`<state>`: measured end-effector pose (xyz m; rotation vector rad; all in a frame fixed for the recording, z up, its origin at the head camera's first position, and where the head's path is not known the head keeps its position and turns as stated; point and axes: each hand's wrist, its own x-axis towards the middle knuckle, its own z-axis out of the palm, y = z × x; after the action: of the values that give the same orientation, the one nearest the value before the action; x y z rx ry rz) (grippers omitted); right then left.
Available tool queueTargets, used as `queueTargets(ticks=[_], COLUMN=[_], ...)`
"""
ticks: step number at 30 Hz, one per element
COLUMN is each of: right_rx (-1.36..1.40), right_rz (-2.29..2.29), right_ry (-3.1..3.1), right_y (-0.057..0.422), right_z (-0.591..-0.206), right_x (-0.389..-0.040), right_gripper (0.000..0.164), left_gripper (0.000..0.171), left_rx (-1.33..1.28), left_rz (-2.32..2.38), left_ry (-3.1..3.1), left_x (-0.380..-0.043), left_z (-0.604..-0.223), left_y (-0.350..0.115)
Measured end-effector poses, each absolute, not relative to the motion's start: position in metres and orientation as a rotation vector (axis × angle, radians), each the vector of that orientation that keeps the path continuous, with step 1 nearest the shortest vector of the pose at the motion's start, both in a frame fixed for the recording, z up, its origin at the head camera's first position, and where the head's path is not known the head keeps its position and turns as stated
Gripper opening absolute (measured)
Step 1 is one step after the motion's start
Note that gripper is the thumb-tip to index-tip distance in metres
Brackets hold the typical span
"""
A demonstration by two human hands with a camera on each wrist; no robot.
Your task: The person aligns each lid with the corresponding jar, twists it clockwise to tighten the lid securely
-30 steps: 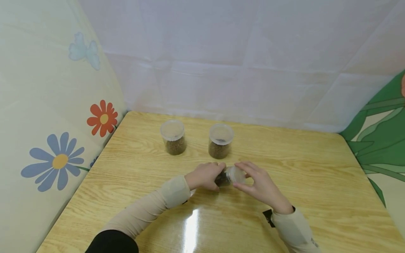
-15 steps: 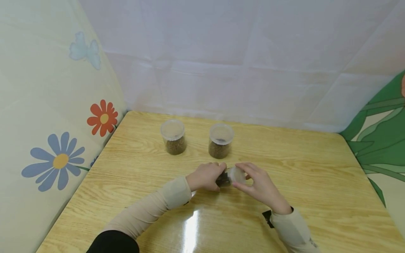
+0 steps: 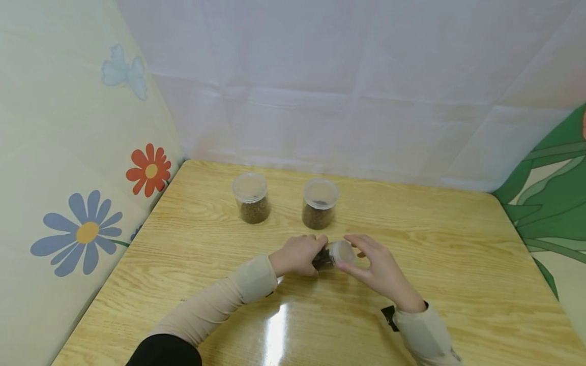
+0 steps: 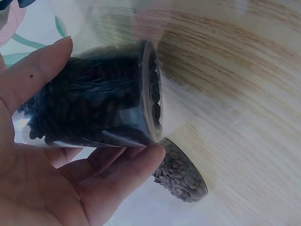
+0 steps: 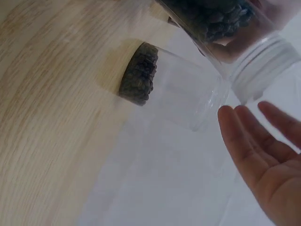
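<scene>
My left hand [image 3: 296, 255] grips a clear jar [image 3: 324, 259] of dark coffee beans around its body. The jar is tilted on its side, its base toward the left and its translucent screw lid [image 3: 343, 252] toward the right. In the left wrist view, the thumb lies over the jar's [image 4: 101, 96] upper side and the fingers run beneath. My right hand [image 3: 379, 267] is at the lid, thumb at its near edge. In the right wrist view its extended fingers [image 5: 244, 146] stand a little apart from the lid [image 5: 268, 66].
Two more lidded clear jars, partly filled with beans, stand upright behind the hands: one at left [image 3: 253, 206], one nearer the middle [image 3: 318, 211]. The wood-grain table [image 3: 439, 244] meets a white cloth backdrop [image 3: 348, 101] at the back. Floral cloth hangs at both sides.
The right hand's fingers have loosened from the lid and shifted slightly right. The left hand and its jar stay nearly in place; the two standing jars have not moved.
</scene>
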<state>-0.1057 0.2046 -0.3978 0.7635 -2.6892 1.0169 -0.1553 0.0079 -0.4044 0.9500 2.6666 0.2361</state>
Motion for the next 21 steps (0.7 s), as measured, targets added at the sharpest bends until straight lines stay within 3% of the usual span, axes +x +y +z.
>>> queueTargets(ticks=[8, 21], right_rx=[0.914, 0.829], right_rz=[1.004, 0.986], right_ry=[-2.593, -2.624], right_y=[0.2081, 0.2057], right_z=[-0.3994, -0.3971], right_x=[-0.106, -0.1048], right_gripper=[0.056, 0.052], left_gripper=[0.056, 0.056], left_rx=[0.939, 0.938], left_rz=[0.225, 0.207], left_ry=[2.654, 2.67], left_x=[-0.1551, -0.1547], left_z=[-0.4034, -0.4042], left_y=[0.0084, 0.0089])
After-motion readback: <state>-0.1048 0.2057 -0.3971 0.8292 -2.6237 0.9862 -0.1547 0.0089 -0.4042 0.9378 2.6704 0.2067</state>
